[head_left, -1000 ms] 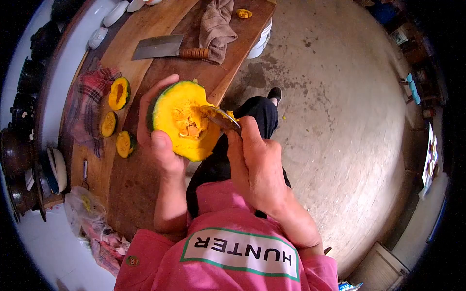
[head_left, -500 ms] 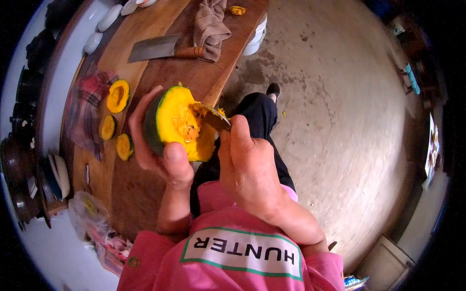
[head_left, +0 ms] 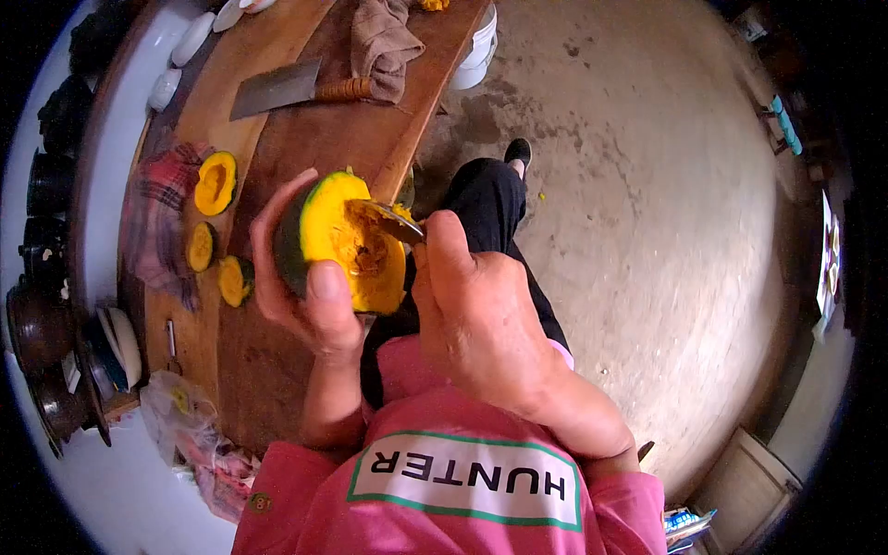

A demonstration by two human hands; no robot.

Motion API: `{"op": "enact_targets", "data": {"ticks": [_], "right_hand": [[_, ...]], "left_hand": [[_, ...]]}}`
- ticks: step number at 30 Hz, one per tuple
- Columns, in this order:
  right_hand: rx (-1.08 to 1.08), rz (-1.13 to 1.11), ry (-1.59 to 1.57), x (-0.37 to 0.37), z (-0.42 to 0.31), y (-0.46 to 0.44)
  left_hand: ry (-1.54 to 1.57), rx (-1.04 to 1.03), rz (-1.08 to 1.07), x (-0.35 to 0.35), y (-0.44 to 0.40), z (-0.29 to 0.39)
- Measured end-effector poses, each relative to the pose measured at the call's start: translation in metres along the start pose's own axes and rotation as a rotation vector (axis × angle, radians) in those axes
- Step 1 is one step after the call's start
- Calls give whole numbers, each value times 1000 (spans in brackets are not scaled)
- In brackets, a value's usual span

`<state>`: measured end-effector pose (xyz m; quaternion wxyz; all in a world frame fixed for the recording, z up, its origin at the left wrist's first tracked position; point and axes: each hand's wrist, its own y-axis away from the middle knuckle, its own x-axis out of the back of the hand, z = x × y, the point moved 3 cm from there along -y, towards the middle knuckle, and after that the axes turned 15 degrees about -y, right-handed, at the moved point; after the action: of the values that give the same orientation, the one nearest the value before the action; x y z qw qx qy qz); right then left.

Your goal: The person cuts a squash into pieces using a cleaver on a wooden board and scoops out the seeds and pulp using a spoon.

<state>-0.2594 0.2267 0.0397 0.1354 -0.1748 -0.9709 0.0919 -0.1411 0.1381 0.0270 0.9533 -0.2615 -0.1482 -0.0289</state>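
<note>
Half a green-skinned pumpkin (head_left: 326, 220) is held up over my lap, its yellow cut face toward me. My left hand (head_left: 310, 287) wraps its far left side, thumb on the near rim. In my right hand (head_left: 481, 314) is a metal spoon (head_left: 393, 220), its handle hidden by my fingers. The spoon's bowl is in the pumpkin's hollow near the upper right edge, with some orange pulp on it. Stringy flesh lines the hollow, and there is a darker patch in its middle. Cut pumpkin pieces (head_left: 215, 183) lie on the wooden table to the left.
A cleaver (head_left: 276, 90) with a wrapped handle lies on the table (head_left: 264, 365) beside a brown cloth (head_left: 381, 46). A plaid cloth (head_left: 162, 222) is at the left. White bowls (head_left: 191, 39) sit along the far left edge. A white bucket (head_left: 476, 57) stands beyond the table edge.
The spoon has shifted slightly inside the hollow, and the loose matter in the middle of the hollow looks reduced. The view has shifted a little; both hands keep their grip.
</note>
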Motion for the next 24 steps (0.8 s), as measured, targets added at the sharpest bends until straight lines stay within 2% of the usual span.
{"op": "enact_targets", "data": {"ticks": [3, 9, 12, 15, 18, 21, 24], "right_hand": [[-8, -96, 160, 5, -7, -3], [10, -127, 239, 9, -7, -3], [47, -94, 166, 11, -3, 0], [49, -151, 222, 13, -1, -1], [130, -189, 254, 17, -4, -5], [164, -267, 332, 18, -6, -7], [236, -336, 338, 19, -2, -6]], "left_hand": [[94, 78, -61, -1, -4, 0], [-58, -51, -165, 6, -9, 5], [-83, -71, -214, 6, -9, 12], [-107, -90, -264, 8, -11, 10], [-90, -58, -303, 8, -10, 6], [-143, -109, -373, 10, -13, 7], [-134, -110, -505, 10, -17, 7]]}}
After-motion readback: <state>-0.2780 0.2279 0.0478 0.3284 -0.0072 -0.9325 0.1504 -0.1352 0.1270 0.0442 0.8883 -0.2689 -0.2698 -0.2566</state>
